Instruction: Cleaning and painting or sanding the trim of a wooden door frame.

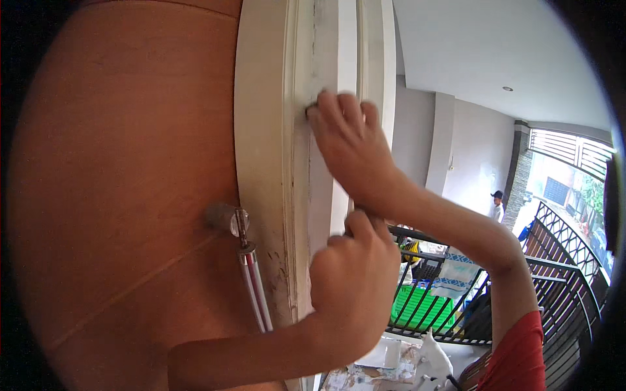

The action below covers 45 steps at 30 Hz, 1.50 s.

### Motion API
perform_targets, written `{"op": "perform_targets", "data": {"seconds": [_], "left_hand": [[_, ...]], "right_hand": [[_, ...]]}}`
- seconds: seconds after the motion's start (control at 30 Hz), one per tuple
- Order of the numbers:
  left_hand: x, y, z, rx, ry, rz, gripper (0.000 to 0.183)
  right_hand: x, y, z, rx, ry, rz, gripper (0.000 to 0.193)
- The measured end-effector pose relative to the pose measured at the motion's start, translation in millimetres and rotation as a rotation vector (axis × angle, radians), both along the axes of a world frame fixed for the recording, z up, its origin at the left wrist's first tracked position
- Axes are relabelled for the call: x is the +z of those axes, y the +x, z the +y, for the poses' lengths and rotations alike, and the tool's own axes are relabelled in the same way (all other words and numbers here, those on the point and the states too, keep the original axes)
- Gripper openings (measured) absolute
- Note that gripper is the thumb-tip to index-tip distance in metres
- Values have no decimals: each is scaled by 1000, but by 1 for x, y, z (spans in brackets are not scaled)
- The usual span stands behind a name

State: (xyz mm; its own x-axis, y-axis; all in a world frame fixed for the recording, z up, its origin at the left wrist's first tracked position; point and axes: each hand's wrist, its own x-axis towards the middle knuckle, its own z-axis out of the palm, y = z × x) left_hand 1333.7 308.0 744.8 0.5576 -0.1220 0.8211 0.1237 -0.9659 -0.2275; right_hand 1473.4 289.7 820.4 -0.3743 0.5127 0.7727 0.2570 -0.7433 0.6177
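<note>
Door frame (pixel 264 98), chrome bar (pixel 254 287), railing (pixel 407 232) behind

Head camera: head-worn wide fisheye, upright
Facing: long, cream-painted, grooved door frame (pixel 264 130)
Frame range: near

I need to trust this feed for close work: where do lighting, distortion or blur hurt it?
Head view: daylight beyond the gate washes out, the gate bends near the black rim; the metal bar shows glints; the red-brown panel is dimmer; the right hand looks slightly soft, its dark object too shaded to identify.
</note>
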Motion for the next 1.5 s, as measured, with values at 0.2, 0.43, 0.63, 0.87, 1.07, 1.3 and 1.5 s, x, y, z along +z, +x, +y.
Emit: {"op": "perform_targets", "data": {"seconds": [0.2, 0.43, 0.63, 0.87, 1.07, 1.3, 1.5], "left_hand": [[22, 2, -7, 41, 47, -140, 33], [157, 7, 24, -14, 48, -600, 44], [209, 42, 46, -38, -6, -503, 37], [178, 34, 46, -4, -48, -414, 32], [113, 7, 3, 118, -31, -23, 24], [30, -8, -25, 75, -59, 278, 25], [-59, -32, -18, -107, -477, 402, 30]], "right_hand": [[50, -11, -13, 162, 166, 46, 30], [231, -44, 12, 344, 432, 214, 29], [270, -8, 33, 540, 431, 213, 51], [230, -28, 32, 489, 430, 507, 77], [136, 2, 30, 552, 233, 183, 64], [9, -9, -14, 524, 26, 523, 55], [-98, -25, -10, 521, -86, 648, 50]]}}
